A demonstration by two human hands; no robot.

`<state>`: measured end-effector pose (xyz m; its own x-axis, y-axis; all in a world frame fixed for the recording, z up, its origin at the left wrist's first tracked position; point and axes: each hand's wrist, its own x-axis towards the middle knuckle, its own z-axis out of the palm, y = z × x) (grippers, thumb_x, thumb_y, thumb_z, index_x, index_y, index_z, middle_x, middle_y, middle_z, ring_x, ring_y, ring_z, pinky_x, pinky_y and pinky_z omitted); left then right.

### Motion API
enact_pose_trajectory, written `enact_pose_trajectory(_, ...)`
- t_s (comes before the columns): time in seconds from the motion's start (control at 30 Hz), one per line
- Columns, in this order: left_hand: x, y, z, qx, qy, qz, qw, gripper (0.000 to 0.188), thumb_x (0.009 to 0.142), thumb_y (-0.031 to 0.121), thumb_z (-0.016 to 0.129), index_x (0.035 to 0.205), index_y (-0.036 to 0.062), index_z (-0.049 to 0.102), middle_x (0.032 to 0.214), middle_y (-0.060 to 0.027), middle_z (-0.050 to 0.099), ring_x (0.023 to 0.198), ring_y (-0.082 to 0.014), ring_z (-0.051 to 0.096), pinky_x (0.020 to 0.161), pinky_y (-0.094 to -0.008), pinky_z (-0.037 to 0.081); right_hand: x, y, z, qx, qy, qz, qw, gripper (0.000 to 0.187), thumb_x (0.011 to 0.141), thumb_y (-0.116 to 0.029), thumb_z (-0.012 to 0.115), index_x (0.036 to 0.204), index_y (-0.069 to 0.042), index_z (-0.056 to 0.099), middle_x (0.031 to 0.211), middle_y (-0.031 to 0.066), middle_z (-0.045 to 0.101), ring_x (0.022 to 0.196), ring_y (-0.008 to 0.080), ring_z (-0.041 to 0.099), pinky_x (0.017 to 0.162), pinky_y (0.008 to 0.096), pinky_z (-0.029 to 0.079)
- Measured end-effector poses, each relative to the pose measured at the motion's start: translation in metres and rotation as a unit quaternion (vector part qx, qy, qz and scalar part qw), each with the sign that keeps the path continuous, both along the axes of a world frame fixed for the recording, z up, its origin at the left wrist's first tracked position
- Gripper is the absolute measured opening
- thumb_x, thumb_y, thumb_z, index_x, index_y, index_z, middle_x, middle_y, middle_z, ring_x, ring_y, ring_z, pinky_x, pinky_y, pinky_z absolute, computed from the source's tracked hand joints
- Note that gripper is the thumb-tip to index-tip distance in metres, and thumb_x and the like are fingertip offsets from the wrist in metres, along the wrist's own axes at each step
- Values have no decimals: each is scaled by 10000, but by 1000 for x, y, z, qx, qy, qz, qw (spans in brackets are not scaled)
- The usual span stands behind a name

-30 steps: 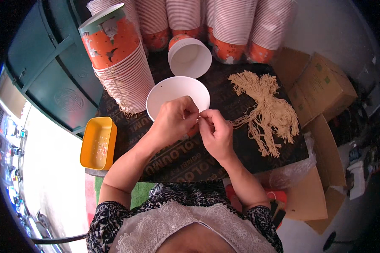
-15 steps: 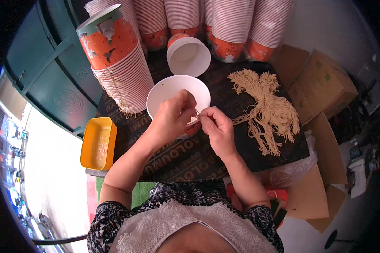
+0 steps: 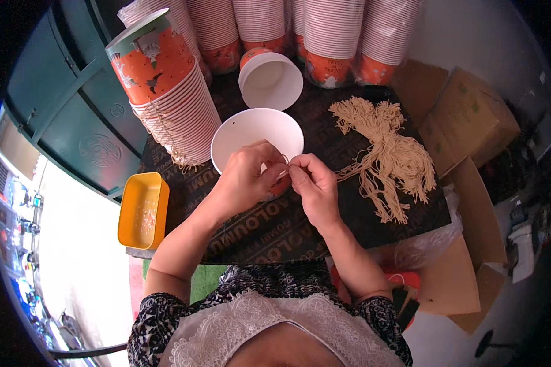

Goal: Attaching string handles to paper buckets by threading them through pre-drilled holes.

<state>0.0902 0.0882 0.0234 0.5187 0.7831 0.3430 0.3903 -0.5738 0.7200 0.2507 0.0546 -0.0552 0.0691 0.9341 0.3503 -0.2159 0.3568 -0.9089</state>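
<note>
Both my hands meet over the near right rim of a white-lined paper bucket (image 3: 232, 137), which has a small dark hole high in its far left wall. My left hand (image 3: 254, 171) pinches the end of a thin cord (image 3: 286, 160), its fingers partly covering the bucket's mouth. Close beside it, my right hand (image 3: 313, 183) grips the same cord between thumb and forefinger. The fingertips hide most of the cord and that part of the rim. To the right lies a bundle of beige cords (image 3: 389, 156), some strands trailing toward my right hand.
A tall stack of orange buckets (image 3: 156, 67) with cords hanging down its side leans at the left. Near it sits a yellow tray (image 3: 125, 211) with small bits inside. Another bucket (image 3: 272, 82) lies tipped behind; wrapped stacks (image 3: 333, 30) line the back. Cardboard boxes (image 3: 471, 122) stand right.
My left hand has dropped slightly and its fingers have curled in closer to the right fingertips. The right hand stays almost in place. The whole view has shifted a little.
</note>
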Motion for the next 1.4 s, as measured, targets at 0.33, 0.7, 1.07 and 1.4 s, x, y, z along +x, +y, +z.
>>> enact_pose_trajectory(0.33, 1, -1, 1, -7, -3, 15, 1000, 85, 819, 47, 656, 855, -31, 664, 798, -168, 677, 745, -291, 674, 665, -364, 514, 20, -27, 16, 108, -227, -213, 944, 163, 894, -23, 640, 1052, 2, 606, 845, 75, 619, 647, 143, 596, 553, 286, 459)
enact_pose_trajectory(0.7, 2, 1, -2, 11, 3, 20, 1000, 56, 786, 13, 620, 756, -31, 605, 740, -187, 643, 727, -343, 644, 669, -405, 495, 30, -31, 7, 179, -297, -292, 892, 138, 829, 9, 682, 958, -20, 641, 779, 125, 644, 660, 265, 649, 550, 332, 482)
enact_pose_trajectory(1.07, 4, -1, 0, 70, 48, 33, 996, 52, 759, 10, 580, 732, -30, 561, 733, -233, 608, 755, -420, 606, 696, -464, 478, 36, -32, -6, 120, -358, -295, 877, 74, 872, -47, 653, 942, -55, 629, 662, 138, 605, 571, 300, 630, 497, 367, 459)
enact_pose_trajectory(1.4, 8, -4, 0, 42, 66, 94, 993, 119, 812, 59, 602, 765, -48, 578, 770, -262, 626, 751, -437, 629, 663, -480, 488, 35, -17, 0, 90, -345, -278, 892, 121, 893, -58, 632, 1012, -44, 620, 731, 143, 646, 603, 287, 659, 513, 373, 481)
